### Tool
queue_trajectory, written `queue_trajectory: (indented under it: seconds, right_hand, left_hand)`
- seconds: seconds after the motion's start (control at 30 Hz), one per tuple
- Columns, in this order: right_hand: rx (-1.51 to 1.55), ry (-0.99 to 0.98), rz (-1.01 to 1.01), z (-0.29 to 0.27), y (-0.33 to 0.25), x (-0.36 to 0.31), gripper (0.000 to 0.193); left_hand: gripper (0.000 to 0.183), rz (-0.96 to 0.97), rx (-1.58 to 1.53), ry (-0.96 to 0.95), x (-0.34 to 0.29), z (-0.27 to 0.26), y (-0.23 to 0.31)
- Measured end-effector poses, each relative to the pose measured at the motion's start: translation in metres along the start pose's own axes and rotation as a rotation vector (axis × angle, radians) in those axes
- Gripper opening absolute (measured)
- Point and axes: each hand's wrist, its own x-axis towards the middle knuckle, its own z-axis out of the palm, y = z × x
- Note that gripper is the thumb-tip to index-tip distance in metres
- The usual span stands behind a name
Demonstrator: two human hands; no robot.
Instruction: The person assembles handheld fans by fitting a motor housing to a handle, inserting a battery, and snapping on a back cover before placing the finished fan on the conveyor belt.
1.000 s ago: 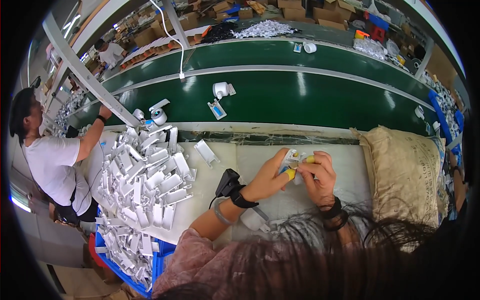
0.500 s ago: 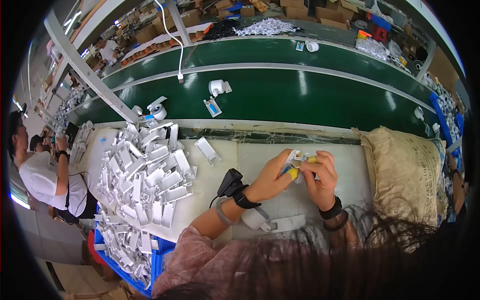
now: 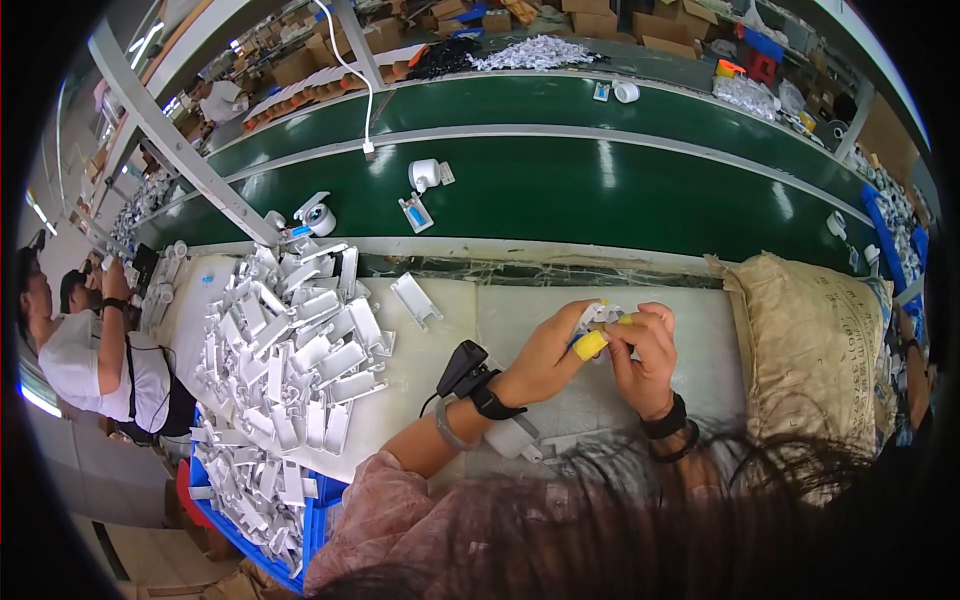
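Note:
Both hands meet over the worktable, right of the heap of white plastic pieces. My left hand (image 3: 545,355) is closed on a small white plastic part (image 3: 597,317), largely hidden by the fingers, with a bit of blue beside it. Against the same part my right hand (image 3: 645,362) pinches with thumb and forefinger. Yellow coverings show on some fingertips of both hands. Below my left wrist lies a white rounded housing (image 3: 512,437), partly covered by the arm. A flat white piece beside it is partly behind hair.
White channel-shaped pieces (image 3: 300,345) are heaped at left, spilling into a blue bin (image 3: 318,520). A stuffed woven sack (image 3: 805,345) stands at right. Beyond the table runs a green conveyor belt (image 3: 540,185) carrying white devices (image 3: 424,174). A cable (image 3: 366,110) hangs over it. A co-worker (image 3: 85,350) is at far left.
My left thumb has shifted, showing more of its yellow covering; both hands stay at the part. White devices on the belt have slid slightly left. The co-worker's arm has moved.

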Motion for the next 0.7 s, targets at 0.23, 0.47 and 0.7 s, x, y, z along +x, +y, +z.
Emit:
queue_trajectory:
  seconds: [0.23,0.47,0.7]
  right_hand:
    - [-0.013,-0.032,-0.010,-0.0024,0.0003,0.0007,0.020]
    - [0.001,-0.039,0.011,0.0011,-0.0032,0.0006,0.019]
    - [0.018,-0.062,0.084,0.0048,-0.0051,-0.0035,0.020]
  left_hand:
    - [0.040,-0.041,0.048,0.022,-0.0020,0.0011,0.0018]
    - [0.036,0.007,0.108,0.037,-0.0014,-0.0006,-0.0055]
    - [0.031,-0.030,0.069,0.024,0.0013,-0.0037,-0.0038]
